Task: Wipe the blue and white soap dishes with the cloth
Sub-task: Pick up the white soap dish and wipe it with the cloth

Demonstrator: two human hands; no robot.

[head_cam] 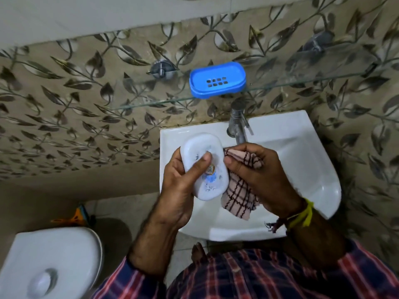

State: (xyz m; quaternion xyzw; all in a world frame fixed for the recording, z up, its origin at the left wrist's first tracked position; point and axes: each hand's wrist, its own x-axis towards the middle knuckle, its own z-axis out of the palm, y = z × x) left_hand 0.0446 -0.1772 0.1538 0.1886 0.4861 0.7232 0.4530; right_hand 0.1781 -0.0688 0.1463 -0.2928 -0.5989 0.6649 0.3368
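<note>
Over sink (313, 147): left hand (181, 184) grips white soap dish (207, 169); right hand (259, 175) clutches cloth (239, 197). Tap (237, 124) just beyond; blue soap dish (217, 79) on glass shelf (302, 83).

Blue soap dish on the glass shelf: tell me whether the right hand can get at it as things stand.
Probably not yet: the way up to the blue soap dish looks open, but the right hand grips the cloth.

Soap dish (217, 79) on shelf (151, 103), behind sink (302, 152).
</note>
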